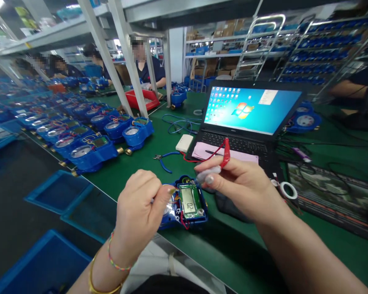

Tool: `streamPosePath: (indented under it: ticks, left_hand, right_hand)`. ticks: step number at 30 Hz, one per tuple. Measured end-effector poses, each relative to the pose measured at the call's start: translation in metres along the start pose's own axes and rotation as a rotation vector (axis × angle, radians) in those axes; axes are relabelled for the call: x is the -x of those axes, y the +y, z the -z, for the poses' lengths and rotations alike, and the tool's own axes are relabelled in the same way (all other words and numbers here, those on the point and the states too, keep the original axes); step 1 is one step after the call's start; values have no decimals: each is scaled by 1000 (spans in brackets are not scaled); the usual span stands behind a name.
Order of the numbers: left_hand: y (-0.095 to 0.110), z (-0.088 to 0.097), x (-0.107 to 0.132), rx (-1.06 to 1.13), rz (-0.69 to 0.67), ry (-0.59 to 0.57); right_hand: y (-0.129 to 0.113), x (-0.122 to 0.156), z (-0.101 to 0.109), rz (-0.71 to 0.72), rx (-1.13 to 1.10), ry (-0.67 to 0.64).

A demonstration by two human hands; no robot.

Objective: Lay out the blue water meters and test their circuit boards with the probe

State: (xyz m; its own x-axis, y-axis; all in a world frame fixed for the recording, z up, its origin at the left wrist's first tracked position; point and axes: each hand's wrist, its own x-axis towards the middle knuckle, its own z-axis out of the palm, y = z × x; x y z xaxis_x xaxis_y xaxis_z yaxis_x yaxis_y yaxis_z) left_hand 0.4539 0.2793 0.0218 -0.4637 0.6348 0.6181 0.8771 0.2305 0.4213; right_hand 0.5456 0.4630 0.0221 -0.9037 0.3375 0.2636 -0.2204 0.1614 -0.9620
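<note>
A blue meter point(168, 220) lies near the front edge of the green bench, its cover off. Inside it a circuit board point(198, 200) carries a small LCD point(188, 201) showing digits, with thin red wires below. My left hand point(142, 202) is closed over the meter's left side, thumb against curled fingers; whatever it may hold is hidden. Above the board's upper right corner, my right hand point(237, 179) pinches a pale greyish piece with a red-wrapped lead point(226, 153). A red wire runs from that lead toward a small white box point(184, 143).
Behind my right hand stands an open laptop point(248, 110) with pink paper point(223, 152) on it. Blue-handled cutters point(165, 159) lie left of it. Rows of blue meters point(92, 151) fill the left bench. Blue trays point(59, 192) sit lower left. Co-workers sit beyond the metal posts point(127, 57).
</note>
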Motion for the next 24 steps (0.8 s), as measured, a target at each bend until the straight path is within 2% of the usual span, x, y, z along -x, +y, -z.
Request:
streamPosePath:
  ticks: [3, 7, 12, 17, 24]
  left_hand:
    - [0, -6, 12, 44, 23, -148]
    - [6, -19, 25, -40, 74, -284]
    - [7, -21, 31, -140, 119, -367]
    - [2, -12, 29, -105, 104, -484]
    - [1, -14, 29, -56, 183, -508]
  right_hand:
    - [5, 8, -2, -43, 97, -136]
    - [7, 20, -4, 39, 297, -184]
    - [6, 24, -6, 153, 420, -239]
    - [7, 24, -9, 156, 429, -294]
    - [7, 23, -11, 198, 470, -332]
